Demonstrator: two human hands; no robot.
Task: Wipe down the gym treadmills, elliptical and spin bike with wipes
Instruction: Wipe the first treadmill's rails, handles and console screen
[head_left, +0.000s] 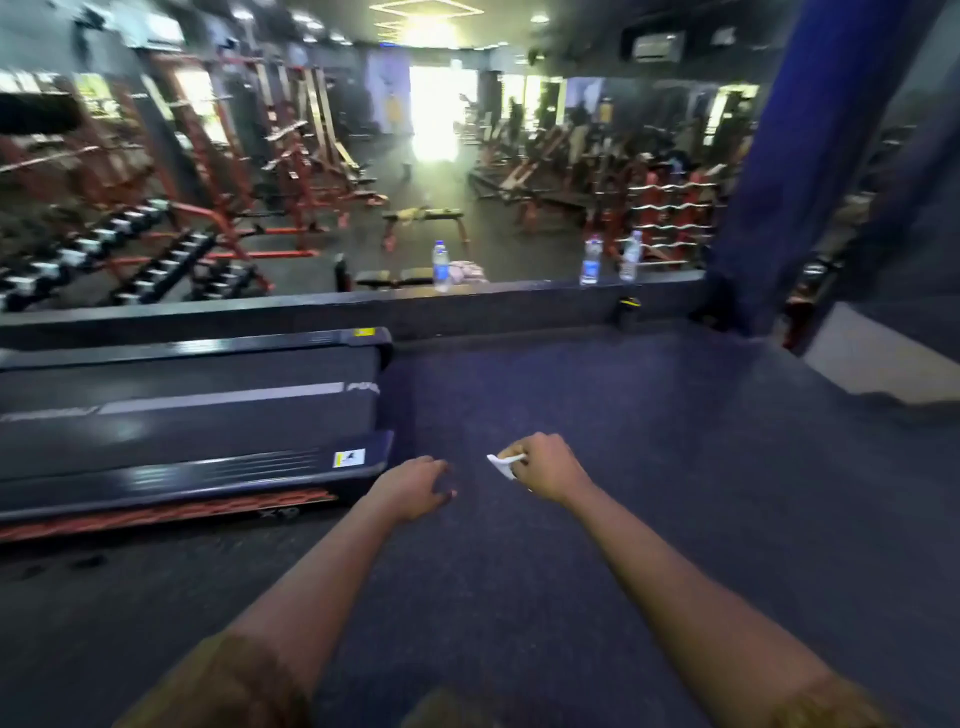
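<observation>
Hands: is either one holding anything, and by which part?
The right hand pinches a white wipe by one end; the left hand holds nothing.

open floor ahead, treadmill blocking left

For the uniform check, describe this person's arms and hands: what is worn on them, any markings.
Both forearms are bare. The left hand and right hand wear no gloves; no watch or band shows at either wrist. A plain olive-brown fabric left sleeve and matching right sleeve cover the upper arms; blur hides finer detail.
</observation>
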